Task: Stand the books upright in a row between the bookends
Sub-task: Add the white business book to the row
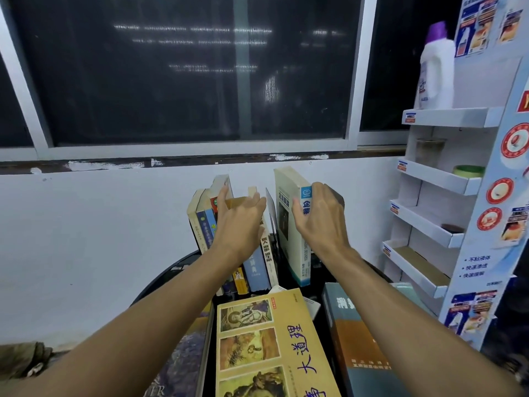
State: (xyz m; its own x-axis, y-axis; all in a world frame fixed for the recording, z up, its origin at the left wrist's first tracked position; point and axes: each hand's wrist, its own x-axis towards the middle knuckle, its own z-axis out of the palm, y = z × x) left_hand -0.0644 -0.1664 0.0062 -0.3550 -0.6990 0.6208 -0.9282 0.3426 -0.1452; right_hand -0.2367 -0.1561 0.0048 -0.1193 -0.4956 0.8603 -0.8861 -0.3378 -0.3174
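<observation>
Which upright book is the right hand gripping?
The tall white book with the blue spine label, standing apart right of the leaning row; the right hand grips its upper spine.

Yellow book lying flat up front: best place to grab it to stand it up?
The yellow book lies flat, cover up. Take its right long edge, coming from the right: a dark gap separates it from the teal book, so fingers can likely slip under.
</observation>
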